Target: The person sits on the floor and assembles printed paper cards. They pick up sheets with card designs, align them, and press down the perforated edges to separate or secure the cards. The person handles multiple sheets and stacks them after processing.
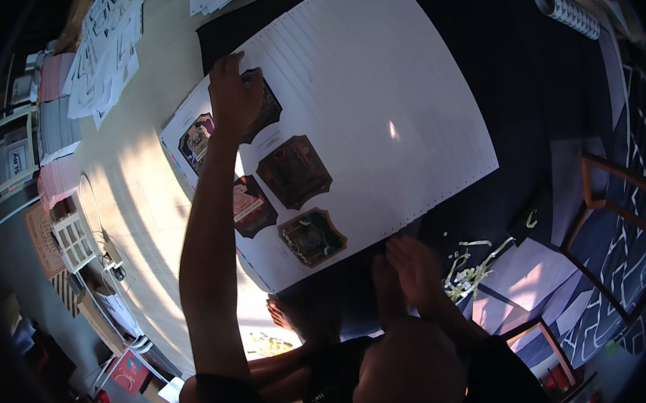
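Note:
A stack of large white sheets (382,85), its layers slightly fanned, lies across the floor before me. Several dark, shield-shaped printed pictures (294,172) show on its left part. My left hand (237,95) is over the upper left of the stack, partly covering one picture; its fingers are bent and the thumb stands apart, with nothing visible between them. At the stack's near edge is my right hand (415,270), fingers stretched out beside my foot. Whether its fingertips touch the paper I cannot tell.
Dark cloth (511,113) lies under the sheets. Shredded paper strips (469,272) and loose pale sheets (524,288) are at the right, near a wooden frame (600,204). A patterned roll (564,9) lies far right. Paper stacks (59,122) and cut sheets (108,59) line the left.

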Available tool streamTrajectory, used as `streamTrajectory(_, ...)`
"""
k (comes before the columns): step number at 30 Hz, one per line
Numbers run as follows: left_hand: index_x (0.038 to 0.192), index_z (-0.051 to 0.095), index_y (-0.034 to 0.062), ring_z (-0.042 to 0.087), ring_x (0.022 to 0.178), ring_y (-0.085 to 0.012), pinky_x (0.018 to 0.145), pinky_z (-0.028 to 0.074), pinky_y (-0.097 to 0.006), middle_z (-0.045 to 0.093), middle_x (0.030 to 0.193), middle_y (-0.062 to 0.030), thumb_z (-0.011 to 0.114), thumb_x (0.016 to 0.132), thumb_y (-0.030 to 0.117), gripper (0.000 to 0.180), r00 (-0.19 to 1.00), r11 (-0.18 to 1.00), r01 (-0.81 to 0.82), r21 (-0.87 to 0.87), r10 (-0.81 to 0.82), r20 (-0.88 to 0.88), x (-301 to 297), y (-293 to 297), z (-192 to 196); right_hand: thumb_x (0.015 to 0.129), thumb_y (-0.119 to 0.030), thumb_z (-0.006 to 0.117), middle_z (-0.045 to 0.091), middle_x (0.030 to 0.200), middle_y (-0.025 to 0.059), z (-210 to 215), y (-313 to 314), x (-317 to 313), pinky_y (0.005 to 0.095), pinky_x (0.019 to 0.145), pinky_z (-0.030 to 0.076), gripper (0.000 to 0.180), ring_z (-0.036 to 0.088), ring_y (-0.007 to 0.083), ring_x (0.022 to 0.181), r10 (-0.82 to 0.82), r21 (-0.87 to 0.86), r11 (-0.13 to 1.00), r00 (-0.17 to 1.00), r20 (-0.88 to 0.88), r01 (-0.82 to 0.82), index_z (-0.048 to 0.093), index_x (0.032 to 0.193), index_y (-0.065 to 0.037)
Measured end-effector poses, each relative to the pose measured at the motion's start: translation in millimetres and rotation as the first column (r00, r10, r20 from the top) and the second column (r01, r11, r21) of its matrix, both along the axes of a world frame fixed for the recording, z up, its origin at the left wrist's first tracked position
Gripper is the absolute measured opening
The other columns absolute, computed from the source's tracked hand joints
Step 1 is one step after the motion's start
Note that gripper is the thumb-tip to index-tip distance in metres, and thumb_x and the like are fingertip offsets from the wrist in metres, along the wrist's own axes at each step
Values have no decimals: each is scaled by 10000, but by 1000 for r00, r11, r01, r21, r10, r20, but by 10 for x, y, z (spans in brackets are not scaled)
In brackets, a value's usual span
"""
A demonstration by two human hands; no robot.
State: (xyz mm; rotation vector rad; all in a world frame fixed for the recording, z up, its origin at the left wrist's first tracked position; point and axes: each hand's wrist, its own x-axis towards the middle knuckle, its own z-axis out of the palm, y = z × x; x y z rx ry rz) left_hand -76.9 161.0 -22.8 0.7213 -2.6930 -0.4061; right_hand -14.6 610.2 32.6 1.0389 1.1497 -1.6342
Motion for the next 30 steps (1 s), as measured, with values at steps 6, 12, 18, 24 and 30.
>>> streamTrajectory(6, 1220, 635, -21, 615, 1133, -396, 1003, 491, -452, 636, 1188, -248, 667, 823, 186, 450, 984, 983, 37, 182, -68, 163, -442, -751, -156, 961, -148, 619, 578, 1318, 236, -75, 59, 21, 516, 1142, 372, 284, 525, 385, 1294, -131, -56, 989, 988, 75, 136, 584, 1191, 16)
streamTrajectory(12, 1063, 708, -9, 688, 1028, -371, 937, 536, -428, 707, 1077, -223, 650, 822, 194, 320, 962, 969, 57, 240, -117, 245, -558, -849, -157, 964, -130, 620, 581, 1308, 216, 55, -84, -117, 493, 1133, 383, 318, 529, 348, 1291, -61, -3, 998, 994, 95, 61, 539, 1229, 27)
streamTrajectory(18, 1008, 735, 42, 701, 991, -353, 919, 543, -426, 733, 1023, -182, 629, 829, 206, 265, 932, 974, 84, 211, -152, 328, -663, -848, -49, 964, -106, 629, 594, 1292, 205, 61, -140, -167, 459, 1112, 421, 367, 546, 310, 1278, -46, -15, 999, 994, 98, 47, 497, 1274, 41)
streamTrajectory(24, 1018, 750, 90, 709, 987, -338, 921, 546, -421, 744, 1033, -151, 625, 823, 200, 257, 932, 983, 65, 174, -122, 341, -641, -840, -61, 962, -107, 622, 613, 1289, 216, 55, -161, -152, 477, 1118, 423, 324, 565, 341, 1272, -46, 20, 999, 996, 76, 44, 542, 1242, 34)
streamTrajectory(30, 1067, 754, 118, 725, 953, -280, 886, 562, -393, 748, 1021, -125, 630, 833, 175, 272, 947, 990, 46, 132, -85, 311, -570, -776, -62, 951, -86, 660, 598, 1278, 221, 39, -178, -162, 451, 1095, 446, 431, 572, 323, 1252, -53, 1, 999, 995, 80, 54, 457, 1299, 67)
